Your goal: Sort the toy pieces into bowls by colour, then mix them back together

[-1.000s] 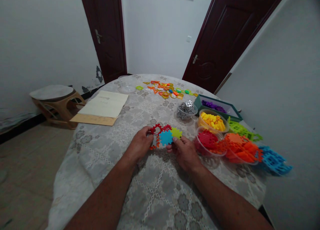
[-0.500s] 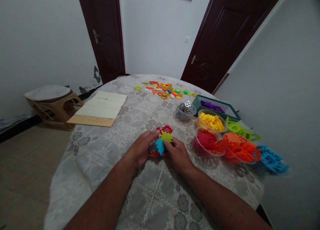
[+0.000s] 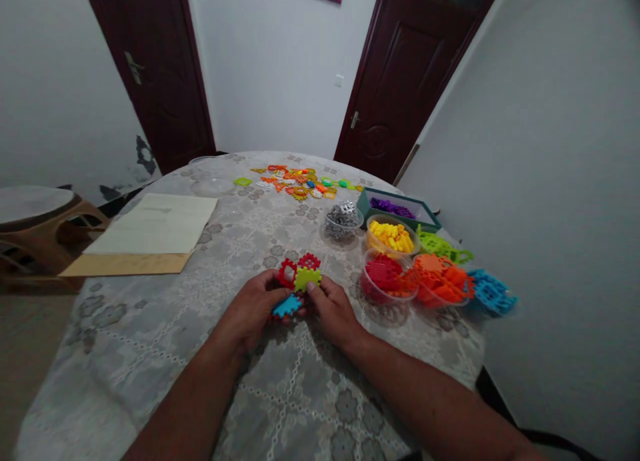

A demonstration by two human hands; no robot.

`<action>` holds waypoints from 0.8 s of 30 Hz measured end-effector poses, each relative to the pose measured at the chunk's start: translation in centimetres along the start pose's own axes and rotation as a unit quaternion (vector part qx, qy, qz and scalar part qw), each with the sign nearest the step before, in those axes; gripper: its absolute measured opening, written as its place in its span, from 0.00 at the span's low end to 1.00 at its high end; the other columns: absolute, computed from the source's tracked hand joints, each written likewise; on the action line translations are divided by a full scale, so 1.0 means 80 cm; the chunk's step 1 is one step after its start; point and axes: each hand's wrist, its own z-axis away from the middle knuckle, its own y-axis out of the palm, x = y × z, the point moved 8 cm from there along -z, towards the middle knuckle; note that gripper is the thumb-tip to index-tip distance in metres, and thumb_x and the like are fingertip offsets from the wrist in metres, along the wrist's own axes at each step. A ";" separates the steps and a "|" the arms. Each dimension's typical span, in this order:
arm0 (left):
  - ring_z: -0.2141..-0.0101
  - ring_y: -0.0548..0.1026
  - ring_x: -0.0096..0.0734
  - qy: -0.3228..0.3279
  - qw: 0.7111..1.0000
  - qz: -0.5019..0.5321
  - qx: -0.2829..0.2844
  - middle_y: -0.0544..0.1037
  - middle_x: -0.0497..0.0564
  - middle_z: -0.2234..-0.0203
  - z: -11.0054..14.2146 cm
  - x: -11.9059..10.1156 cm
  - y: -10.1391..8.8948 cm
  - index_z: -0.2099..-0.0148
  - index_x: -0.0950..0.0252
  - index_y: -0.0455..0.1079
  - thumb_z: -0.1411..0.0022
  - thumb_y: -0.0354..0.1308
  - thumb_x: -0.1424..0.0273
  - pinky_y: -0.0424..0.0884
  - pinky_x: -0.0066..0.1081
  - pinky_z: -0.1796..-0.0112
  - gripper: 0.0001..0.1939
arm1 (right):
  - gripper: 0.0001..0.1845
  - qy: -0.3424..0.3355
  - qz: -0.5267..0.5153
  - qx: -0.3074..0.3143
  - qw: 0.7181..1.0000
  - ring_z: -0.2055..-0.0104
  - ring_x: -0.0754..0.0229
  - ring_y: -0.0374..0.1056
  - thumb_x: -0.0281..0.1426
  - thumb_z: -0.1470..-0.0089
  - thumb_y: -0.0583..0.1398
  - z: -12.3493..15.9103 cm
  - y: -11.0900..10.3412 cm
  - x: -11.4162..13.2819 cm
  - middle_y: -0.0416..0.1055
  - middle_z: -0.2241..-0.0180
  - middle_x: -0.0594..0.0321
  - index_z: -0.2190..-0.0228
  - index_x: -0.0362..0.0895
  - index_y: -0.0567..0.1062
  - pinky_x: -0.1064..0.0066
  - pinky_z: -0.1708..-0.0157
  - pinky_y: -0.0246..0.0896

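Pinching right hand [image 3: 336, 309]: its thumb is pressed on a lime-green piece [image 3: 306, 274], with the fingers tucked out of sight beneath.
Left hand [image 3: 253, 307]: closed around the near left side of the cluster, the thumb lying across between red and blue; what its hidden fingertips touch, I cannot tell.
Cluster: toothed flat pieces between the two hands, over the near middle of the table. A tilted blue piece [image 3: 287, 306] is closest to the person, and two red frames [image 3: 286, 272] sit beyond, beside the lime-green. How they all join, the hands hide from me.
Tablecloth [image 3: 295, 394]: grey, flower-patterned, spread under everything.
Bowls, to the person's right: grey pieces [image 3: 341, 215], yellow pieces [image 3: 391, 235], red pieces [image 3: 384, 271] and orange pieces [image 3: 440, 281], with blue pieces [image 3: 493, 291] at the outer end.
Green box [image 3: 365, 207]: behind the yellow, holding purple pieces [image 3: 393, 208].
Far side: a loose scatter of mixed pieces [image 3: 299, 193], mostly orange and yellow.
Left edge: pale paper [image 3: 160, 231] over a tan board [image 3: 125, 264], near a wooden stool [image 3: 55, 227].
Back wall: two dark red doors [image 3: 395, 61].
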 end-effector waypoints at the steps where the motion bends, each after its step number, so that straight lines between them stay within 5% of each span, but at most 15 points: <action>1: 0.75 0.76 0.31 0.005 1.000 -0.003 -0.007 0.81 0.53 0.69 0.000 -0.003 -0.002 0.56 0.65 0.75 0.47 0.67 0.68 0.70 0.27 0.78 0.15 | 0.25 -0.012 0.012 -0.005 1.000 0.68 0.59 0.72 0.53 0.39 0.63 0.001 -0.003 0.006 0.77 0.67 0.60 0.58 0.44 0.77 0.66 0.67 0.72; 8: 0.74 0.75 0.32 0.018 0.999 -0.049 -0.005 0.80 0.51 0.70 -0.001 -0.007 -0.005 0.59 0.64 0.76 0.48 0.70 0.64 0.71 0.28 0.77 0.16 | 0.13 -0.079 0.225 -0.005 0.971 0.66 0.60 0.70 0.41 0.33 0.58 0.010 -0.004 0.024 0.74 0.68 0.64 0.66 0.46 0.74 0.70 0.66 0.63; 17: 0.68 0.79 0.37 0.069 0.981 -0.151 -0.100 0.82 0.57 0.59 -0.004 -0.020 -0.030 0.53 0.63 0.77 0.46 0.65 0.66 0.72 0.29 0.75 0.17 | 0.09 -0.057 0.198 -0.035 0.978 0.72 0.62 0.69 0.40 0.34 0.59 -0.002 -0.031 0.015 0.72 0.74 0.69 0.63 0.47 0.72 0.72 0.70 0.62; 20: 0.65 0.80 0.41 0.077 0.976 -0.174 -0.111 0.82 0.60 0.54 -0.002 -0.029 -0.030 0.51 0.63 0.78 0.48 0.66 0.67 0.74 0.30 0.74 0.20 | 0.11 -0.064 0.175 -0.032 0.982 0.71 0.62 0.70 0.38 0.36 0.61 0.001 -0.033 0.029 0.75 0.70 0.69 0.54 0.48 0.74 0.71 0.70 0.63; 24: 0.66 0.81 0.43 0.056 0.969 -0.217 -0.100 0.84 0.59 0.55 -0.004 -0.030 -0.033 0.50 0.62 0.77 0.47 0.67 0.62 0.75 0.32 0.72 0.22 | 0.09 -0.076 0.219 0.010 0.973 0.69 0.61 0.72 0.38 0.33 0.59 0.025 -0.017 0.070 0.77 0.71 0.66 0.62 0.47 0.76 0.69 0.66 0.64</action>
